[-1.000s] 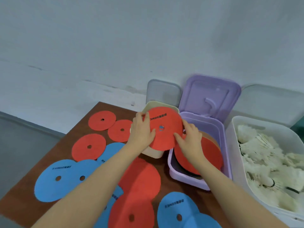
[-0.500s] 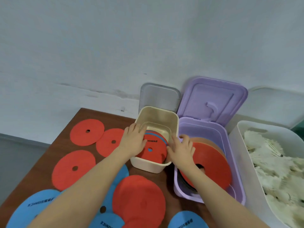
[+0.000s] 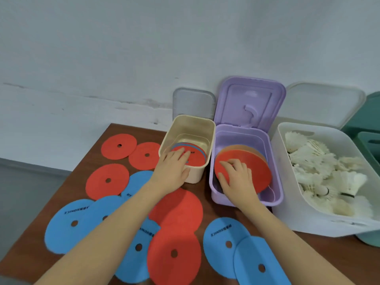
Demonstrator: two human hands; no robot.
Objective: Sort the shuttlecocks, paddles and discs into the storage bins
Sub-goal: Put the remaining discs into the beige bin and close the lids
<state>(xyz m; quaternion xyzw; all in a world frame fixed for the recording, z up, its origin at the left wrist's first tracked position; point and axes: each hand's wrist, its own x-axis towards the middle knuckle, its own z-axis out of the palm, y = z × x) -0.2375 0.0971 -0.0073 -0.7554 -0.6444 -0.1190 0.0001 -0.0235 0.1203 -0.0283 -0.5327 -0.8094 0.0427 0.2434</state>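
A beige bin point(image 3: 193, 120) holds a small stack of red and blue discs point(image 3: 196, 155). My left hand point(image 3: 172, 167) reaches over its front rim, fingers lying flat on the top red disc. Beside it an open purple bin point(image 3: 242, 133) holds paddles, the top one red point(image 3: 260, 171). My right hand point(image 3: 236, 176) rests on that paddle's face with bent fingers. A white bin point(image 3: 287, 212) at the right is full of white shuttlecocks point(image 3: 320, 171). Several loose red discs point(image 3: 108, 181) and blue discs point(image 3: 72, 223) lie on the brown table point(image 3: 92, 161).
A grey lid point(image 3: 193, 101), the purple lid point(image 3: 249, 101) and a white lid point(image 3: 320, 103) stand against the wall behind the bins. A teal bin point(image 3: 370, 145) sits at the far right. The table's left edge drops to a grey floor.
The red disc held by both hands has gone down into the beige bin. My right hand has moved from that bin onto the red paddle in the purple bin.
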